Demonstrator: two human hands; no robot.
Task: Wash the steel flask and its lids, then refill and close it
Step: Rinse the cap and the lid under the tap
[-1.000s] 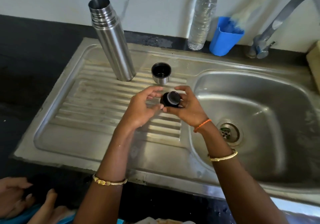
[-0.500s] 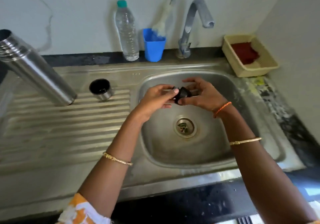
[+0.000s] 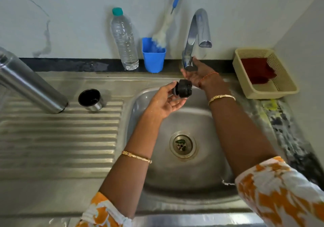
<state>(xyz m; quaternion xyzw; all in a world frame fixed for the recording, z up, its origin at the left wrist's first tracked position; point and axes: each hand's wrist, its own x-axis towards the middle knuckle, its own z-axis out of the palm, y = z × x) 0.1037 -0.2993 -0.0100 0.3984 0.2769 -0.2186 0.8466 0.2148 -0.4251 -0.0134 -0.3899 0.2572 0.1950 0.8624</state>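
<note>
The steel flask (image 3: 29,84) stands open on the ribbed drainboard at the left. Its steel cup lid (image 3: 91,100) sits beside it, mouth up, with a dark inside. My left hand (image 3: 163,102) holds the black inner stopper (image 3: 183,91) over the back of the sink basin (image 3: 157,170), fingers curled around it. My right hand (image 3: 196,72) reaches to the base of the chrome tap (image 3: 194,34), with its fingers on the tap's lever. No water runs from the spout.
A clear water bottle (image 3: 125,41) with a teal cap and a blue cup (image 3: 154,55) holding a bottle brush stand against the wall. A beige basket (image 3: 280,88) with a red cloth sits at the right. The drain (image 3: 182,145) lies mid-basin.
My right hand let go of the stopper and moved up to the tap lever. My left hand now holds the stopper alone, a little higher over the basin.
</note>
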